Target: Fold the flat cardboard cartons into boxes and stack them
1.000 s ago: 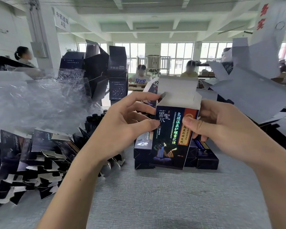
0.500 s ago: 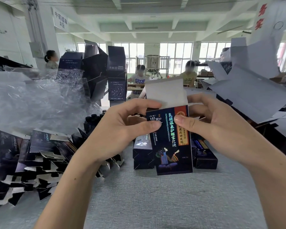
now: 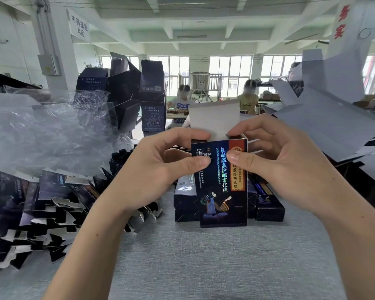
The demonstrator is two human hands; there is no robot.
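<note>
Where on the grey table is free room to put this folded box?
The grey table is bare on the near side, between the heap of flat dark cartons at left and the right forearm. Behind the held dark printed carton it is crowded with finished dark boxes.

This is a factory packing floor. Flat cartons [image 3: 41, 208] lie heaped at 8 o'clock and assembled dark boxes [image 3: 153, 100] tower at 11 o'clock. At 12 o'clock, seated workers [image 3: 183, 100] sit before a steel vessel [image 3: 200, 82]. A zone sign [image 3: 79, 23] hangs on a pillar at 11 o'clock.
</note>
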